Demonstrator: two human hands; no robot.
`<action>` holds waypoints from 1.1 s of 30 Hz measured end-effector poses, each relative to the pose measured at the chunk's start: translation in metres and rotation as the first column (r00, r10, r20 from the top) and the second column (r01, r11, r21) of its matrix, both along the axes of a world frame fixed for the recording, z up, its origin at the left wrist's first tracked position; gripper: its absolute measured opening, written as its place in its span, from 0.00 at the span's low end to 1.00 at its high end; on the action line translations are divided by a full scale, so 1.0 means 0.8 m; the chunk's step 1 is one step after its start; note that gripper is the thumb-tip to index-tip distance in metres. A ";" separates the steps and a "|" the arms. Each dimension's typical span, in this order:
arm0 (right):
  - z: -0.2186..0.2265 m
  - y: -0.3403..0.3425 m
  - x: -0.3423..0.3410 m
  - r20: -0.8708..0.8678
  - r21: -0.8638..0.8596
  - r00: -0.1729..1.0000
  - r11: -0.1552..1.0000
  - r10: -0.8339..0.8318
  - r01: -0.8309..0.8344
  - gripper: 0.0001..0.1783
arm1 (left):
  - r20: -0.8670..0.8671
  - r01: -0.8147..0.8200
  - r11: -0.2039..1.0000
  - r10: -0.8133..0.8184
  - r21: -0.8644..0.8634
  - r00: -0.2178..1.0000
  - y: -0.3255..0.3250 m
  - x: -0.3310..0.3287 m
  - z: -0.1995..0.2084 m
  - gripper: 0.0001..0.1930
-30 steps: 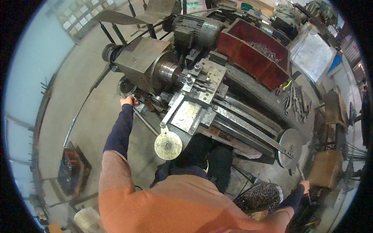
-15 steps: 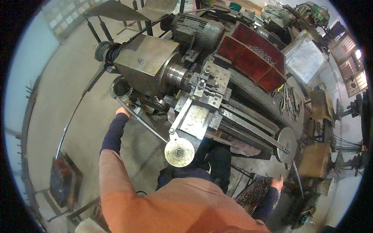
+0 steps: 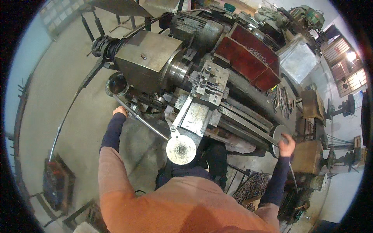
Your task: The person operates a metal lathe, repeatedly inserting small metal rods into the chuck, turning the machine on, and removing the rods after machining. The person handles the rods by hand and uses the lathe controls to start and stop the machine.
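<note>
A metal lathe (image 3: pixel 149 48) fills the middle of the view. My left hand (image 3: pixel 121 111) is closed at the left, just below the far end of a long steel lever (image 3: pixel 145 122); its fingers are partly hidden, so what they hold cannot be made out. On the right, my right hand (image 3: pixel 286 145) has curled fingers and thumb around the near rim of a round steel handwheel (image 3: pixel 277 134) at the end of the bed. Between my arms is a pale round dial (image 3: pixel 181 149) with a crank arm (image 3: pixel 182 113). The tool post (image 3: pixel 210 83) stands beside the bright chuck (image 3: pixel 178 72).
A red metal tray (image 3: pixel 248 54) with shavings lies behind the bed. Several wrenches (image 3: pixel 283 101) rest at the right, below a clear plastic sheet (image 3: pixel 299 60). Metal chips (image 3: pixel 252 186) are heaped near my right forearm. A dark motor (image 3: pixel 196 29) sits behind the headstock.
My right hand has risen from beside the chip heap to the handwheel, its fingers now at the rim. My left hand stays near the lever. The whole view has shifted slightly.
</note>
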State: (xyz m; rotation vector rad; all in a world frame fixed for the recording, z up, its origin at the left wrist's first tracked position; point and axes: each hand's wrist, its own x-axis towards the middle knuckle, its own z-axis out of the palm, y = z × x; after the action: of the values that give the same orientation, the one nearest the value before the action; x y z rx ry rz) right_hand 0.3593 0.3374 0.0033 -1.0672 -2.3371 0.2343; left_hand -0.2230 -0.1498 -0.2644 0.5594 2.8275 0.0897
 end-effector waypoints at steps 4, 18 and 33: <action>0.055 -0.020 -0.121 -0.104 0.066 0.947 0.952 0.303 -0.298 0.21 | 0.075 -0.104 0.993 0.100 0.050 0.992 0.018 0.019 0.028 0.20; 0.082 -0.155 -0.425 0.107 0.110 0.545 0.535 0.831 -0.838 0.16 | -0.188 0.062 0.840 0.049 0.539 0.981 -0.142 -0.010 0.206 0.16; 0.061 -0.192 -0.507 0.374 -0.220 0.668 0.762 0.643 -0.610 0.19 | -0.407 -0.498 0.821 0.571 0.279 0.713 -0.237 0.113 0.255 0.31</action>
State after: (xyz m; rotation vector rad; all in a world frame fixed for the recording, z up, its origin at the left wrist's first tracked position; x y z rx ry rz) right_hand -0.0467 0.1836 0.0518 -0.2911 -3.0716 0.3749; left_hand -0.1328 -0.3394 -0.0601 -0.3017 3.3985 0.3160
